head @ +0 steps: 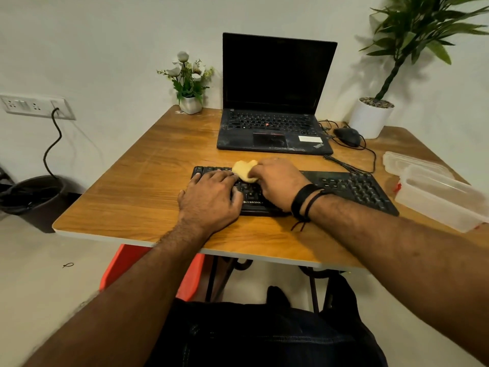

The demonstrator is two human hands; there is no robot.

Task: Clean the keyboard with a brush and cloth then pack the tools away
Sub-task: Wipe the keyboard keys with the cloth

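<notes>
Head view: a yellow cloth (pixel 245 170) is gripped in the curled right hand (pixel 280 182) and pressed on the black keyboard (pixel 352 188), which is steadied on the wooden table (pixel 132 186) by the flat, spread left hand (pixel 211 198).

Both forearms are bare, without sleeves. The right hand (pixel 280 184) has black bands and a thin black cord, loose ends dangling toward six o'clock, at its wrist. Dark trousers cover the lap.

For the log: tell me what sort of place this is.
Probably a small home or office desk: an open laptop, a wired mouse, potted plants on a wooden table against a wall.
</notes>
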